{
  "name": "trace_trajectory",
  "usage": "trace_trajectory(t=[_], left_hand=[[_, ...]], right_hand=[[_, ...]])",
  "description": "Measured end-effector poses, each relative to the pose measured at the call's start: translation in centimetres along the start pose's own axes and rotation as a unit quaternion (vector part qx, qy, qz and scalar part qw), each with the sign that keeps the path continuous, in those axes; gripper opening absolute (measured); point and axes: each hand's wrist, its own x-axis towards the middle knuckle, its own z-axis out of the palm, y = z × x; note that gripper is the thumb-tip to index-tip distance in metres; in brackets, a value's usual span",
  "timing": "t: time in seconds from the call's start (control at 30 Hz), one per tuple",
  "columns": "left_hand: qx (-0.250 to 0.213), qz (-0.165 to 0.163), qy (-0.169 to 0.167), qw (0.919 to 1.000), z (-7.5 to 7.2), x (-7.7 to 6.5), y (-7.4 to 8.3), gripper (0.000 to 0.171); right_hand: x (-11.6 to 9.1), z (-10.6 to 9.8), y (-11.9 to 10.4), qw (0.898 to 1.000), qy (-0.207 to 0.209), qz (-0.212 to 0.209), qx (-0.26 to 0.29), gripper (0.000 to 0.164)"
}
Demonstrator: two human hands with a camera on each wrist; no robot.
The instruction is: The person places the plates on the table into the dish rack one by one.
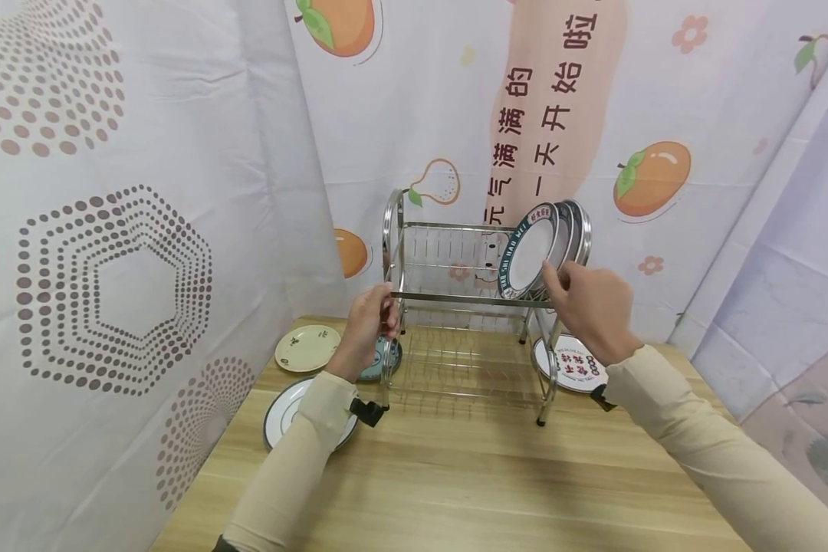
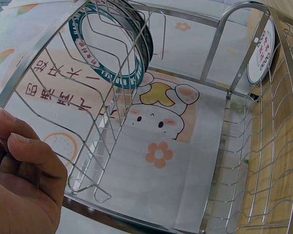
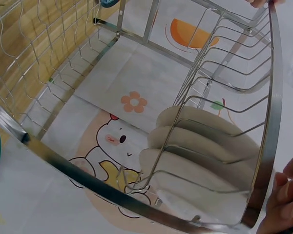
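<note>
A two-tier metal dish rack (image 1: 455, 297) stands on the wooden table. My left hand (image 1: 371, 326), fingers curled, grips the left front corner of its upper rail; the left wrist view shows this hand (image 2: 24, 180) at the rail's end. At the opposite front corner my right hand (image 1: 593, 307) holds the rail, its thumb close to the plates. In the right wrist view its curled fingers (image 3: 283, 195) lie against the rail. Several white plates (image 1: 533, 253) with green lettered rims stand on edge at the right end of the upper tier. Their pale undersides (image 3: 200, 141) show through the wires from below.
Left of the rack lie a cream plate (image 1: 308, 349), a white plate with a dark rim (image 1: 283, 414) and a blue plate (image 1: 372, 371). A white plate with red characters (image 1: 573, 364) lies behind the rack's right leg. Printed curtains (image 1: 414, 92) hang behind and beside the table.
</note>
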Motion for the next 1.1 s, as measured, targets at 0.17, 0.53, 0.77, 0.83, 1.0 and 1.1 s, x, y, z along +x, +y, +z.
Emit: trace_trajectory(t=[0.17, 0.53, 0.77, 0.83, 1.0, 1.1], left_hand=[[0.002, -0.002, 0.004, 1.0, -0.1, 0.0, 0.1, 0.04], [0.0, 0.001, -0.003, 1.0, -0.3, -0.1, 0.0, 0.042], [0.012, 0.005, -0.016, 0.9998, -0.4, -0.1, -0.2, 0.046], [0.013, 0.005, -0.019, 0.9997, -0.4, 0.0, -0.2, 0.046], [0.015, 0.007, -0.024, 0.9996, -0.3, 0.0, -0.2, 0.047], [0.014, 0.008, -0.023, 0.9996, -0.3, -0.1, -0.2, 0.047]], right_hand=[[-0.5, -0.4, 0.9, 0.999, 0.026, 0.016, 0.037, 0.054], [-2.0, -0.8, 3.3, 0.996, 0.02, 0.069, 0.05, 0.054], [-3.0, -0.7, 5.1, 0.993, 0.016, 0.101, 0.051, 0.058], [-3.3, -0.6, 5.5, 0.993, 0.008, 0.109, 0.05, 0.058], [-4.1, -0.5, 6.8, 0.991, -0.016, 0.124, 0.054, 0.058], [-4.7, -0.3, 7.5, 0.989, -0.03, 0.133, 0.055, 0.059]])
